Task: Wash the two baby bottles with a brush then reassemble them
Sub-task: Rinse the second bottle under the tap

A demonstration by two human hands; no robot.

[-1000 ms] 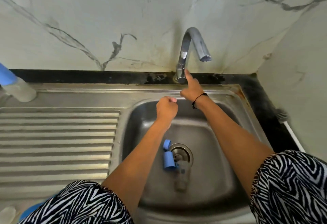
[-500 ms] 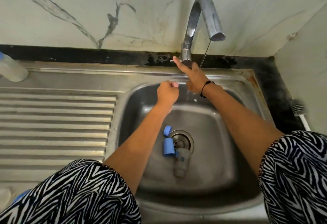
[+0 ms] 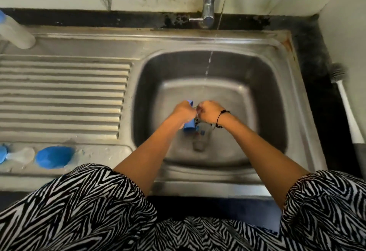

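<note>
Down in the sink by the drain, the left hand curls its fingers round a blue cap; the right hand is fisted beside it, holding what I cannot tell. The clear bottle lies just nearer the person, likely light, rigid and slippery wet, so grip its body firmly

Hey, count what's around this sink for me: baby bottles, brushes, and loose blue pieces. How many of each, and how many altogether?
Baby bottles: 2
Brushes: 1
Loose blue pieces: 4
Total: 7
</note>
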